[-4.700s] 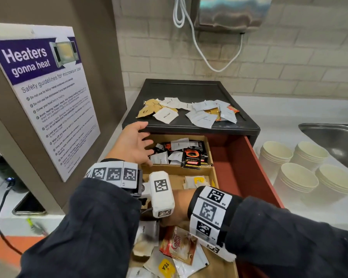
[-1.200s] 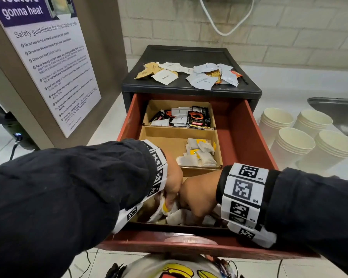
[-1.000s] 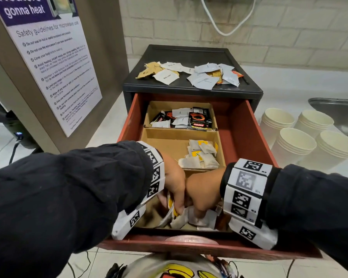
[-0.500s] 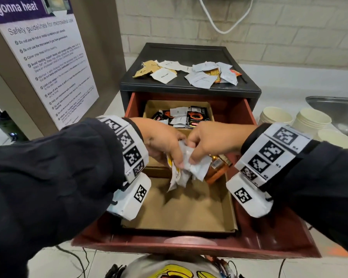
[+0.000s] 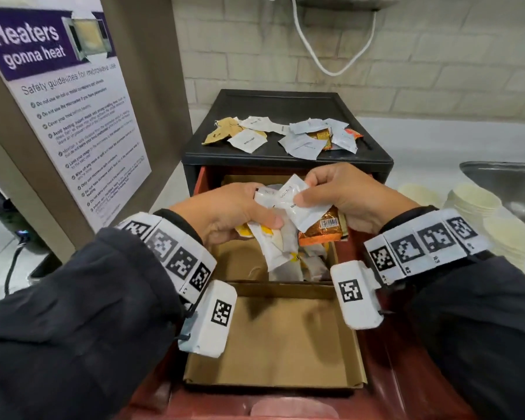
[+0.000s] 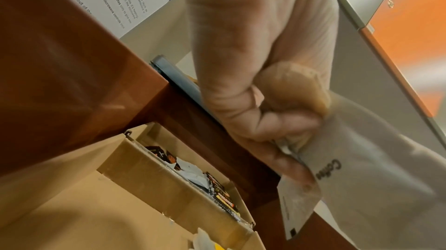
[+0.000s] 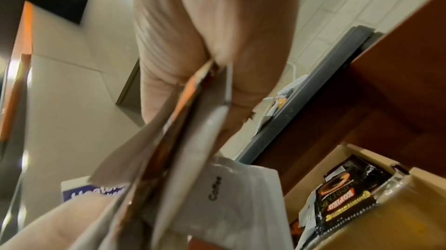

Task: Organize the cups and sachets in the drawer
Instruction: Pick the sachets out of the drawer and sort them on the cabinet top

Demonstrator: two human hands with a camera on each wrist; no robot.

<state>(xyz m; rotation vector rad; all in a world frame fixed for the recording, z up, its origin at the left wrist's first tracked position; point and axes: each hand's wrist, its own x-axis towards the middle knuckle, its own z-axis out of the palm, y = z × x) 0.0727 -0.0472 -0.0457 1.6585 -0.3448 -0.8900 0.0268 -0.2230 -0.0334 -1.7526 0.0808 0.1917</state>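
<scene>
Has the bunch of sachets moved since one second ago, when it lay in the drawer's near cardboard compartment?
Yes. Both hands have lifted the bunch of sachets up and back; it now hangs above the middle compartment, leaving the near cardboard compartment bare.

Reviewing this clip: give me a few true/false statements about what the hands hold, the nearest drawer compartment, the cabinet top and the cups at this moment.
1. Both hands hold sachets above the drawer. True: the left hand and right hand grip a bunch of sachets.
2. The nearest cardboard compartment is full of sachets. False: none show in it.
3. Loose sachets lie on the black cabinet top. True.
4. The paper cups are stacked inside the drawer. False: they stand outside it, on the right by the sink.
</scene>
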